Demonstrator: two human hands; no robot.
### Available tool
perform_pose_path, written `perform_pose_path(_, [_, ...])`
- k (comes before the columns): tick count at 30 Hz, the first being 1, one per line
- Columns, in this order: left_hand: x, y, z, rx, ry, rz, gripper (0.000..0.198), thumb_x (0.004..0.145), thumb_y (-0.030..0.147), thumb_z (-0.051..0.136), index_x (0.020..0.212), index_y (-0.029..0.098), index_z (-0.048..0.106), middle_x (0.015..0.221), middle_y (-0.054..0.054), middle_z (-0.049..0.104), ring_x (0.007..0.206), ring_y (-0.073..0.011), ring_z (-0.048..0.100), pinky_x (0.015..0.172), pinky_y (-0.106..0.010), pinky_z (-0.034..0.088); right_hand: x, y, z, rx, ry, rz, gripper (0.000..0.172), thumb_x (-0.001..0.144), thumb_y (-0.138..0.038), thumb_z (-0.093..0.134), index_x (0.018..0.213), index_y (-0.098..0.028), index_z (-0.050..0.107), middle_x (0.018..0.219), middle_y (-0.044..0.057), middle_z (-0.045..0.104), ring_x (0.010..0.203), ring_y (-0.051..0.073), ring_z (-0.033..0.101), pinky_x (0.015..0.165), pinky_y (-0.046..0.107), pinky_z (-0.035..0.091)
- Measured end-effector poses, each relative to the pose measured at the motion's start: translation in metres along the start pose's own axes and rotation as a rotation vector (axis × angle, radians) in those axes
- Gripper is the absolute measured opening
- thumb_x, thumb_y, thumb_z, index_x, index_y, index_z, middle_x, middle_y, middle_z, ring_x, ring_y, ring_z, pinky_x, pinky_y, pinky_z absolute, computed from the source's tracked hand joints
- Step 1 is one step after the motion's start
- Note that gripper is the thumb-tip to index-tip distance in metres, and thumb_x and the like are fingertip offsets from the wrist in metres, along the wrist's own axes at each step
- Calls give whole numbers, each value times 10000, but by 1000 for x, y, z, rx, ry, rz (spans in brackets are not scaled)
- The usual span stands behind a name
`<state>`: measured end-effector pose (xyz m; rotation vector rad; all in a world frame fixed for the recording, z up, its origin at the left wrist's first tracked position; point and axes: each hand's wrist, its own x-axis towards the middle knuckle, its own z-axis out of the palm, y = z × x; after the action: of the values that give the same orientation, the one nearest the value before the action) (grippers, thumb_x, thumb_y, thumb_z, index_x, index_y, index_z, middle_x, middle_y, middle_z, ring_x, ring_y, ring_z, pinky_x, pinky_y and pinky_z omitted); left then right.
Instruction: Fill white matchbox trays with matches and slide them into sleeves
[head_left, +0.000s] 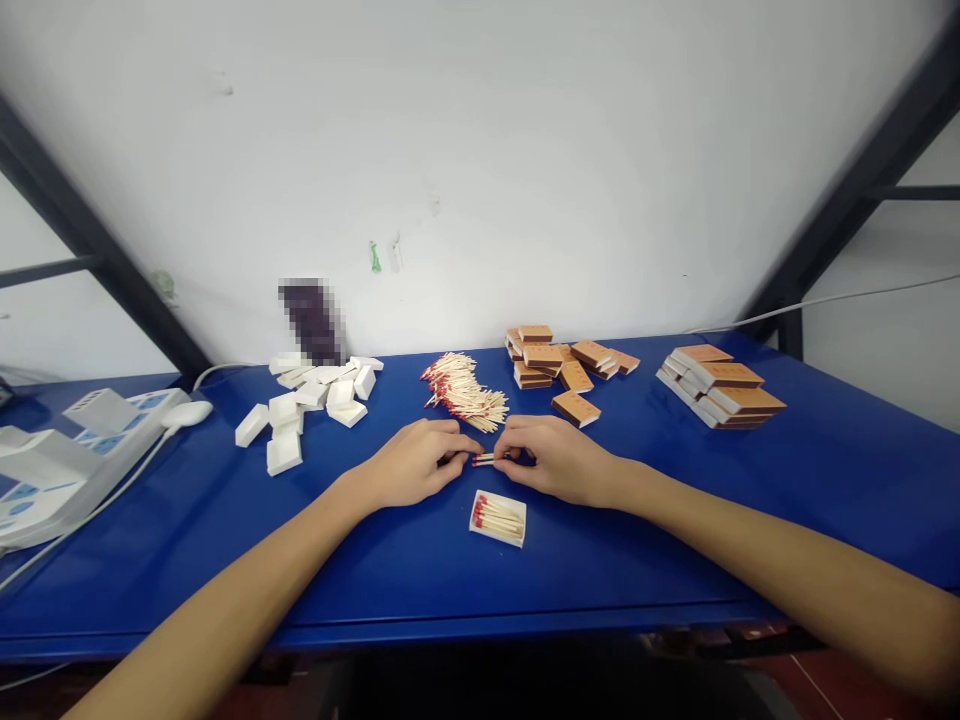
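Observation:
A few matches (484,460) lie between my hands just above the blue table, their red heads pointing left. My right hand (551,458) is closed in a pinch on their plain ends. From the other side, my left hand (424,462) has curled fingers with the tips close to the heads; whether these pinch anything is hidden. Nearer to me sits a white matchbox tray (498,542) holding several matches (499,517), heads to the left. Beyond my hands is a loose heap of matches (465,392).
White empty trays (285,452) are piled at the back left, by a pixelated dark object (315,320). Brown matchboxes (576,408) lie scattered at the back, with a neat stack of matchboxes (720,388) to the right. A power strip (112,440) and cable occupy the left.

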<state>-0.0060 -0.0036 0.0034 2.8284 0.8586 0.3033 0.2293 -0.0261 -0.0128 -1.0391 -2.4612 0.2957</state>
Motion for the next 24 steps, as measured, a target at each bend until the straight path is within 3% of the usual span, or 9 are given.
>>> perform_pose_path(7, [1,-2,1,2,9,7,297,997,256,435,1134,223,697,850,-26,601,759,-140,577,727,-260,414,-1,1,-3,-63,3,75,99,877,-259,628,836,-178,668,746,2,578,662,124,515,602,247,336])
perform_pose_path(16, [2,-2,4,-30,28,15,301,1004,284,435,1113,211,706,873,-35,636,735,-133,581,710,-257,411,1,1,-5,18,-50,60,153,908,-242,574,902,-170,709,795,26,587,682,126,515,623,249,362])
perform_pose_path(24, [0,8,-2,-128,65,16,269,972,333,496,1074,202,708,778,-9,598,643,-107,530,655,-239,393,-2,-2,-22,207,-254,219,100,834,-252,596,796,-184,658,608,-47,492,549,102,427,521,237,316])
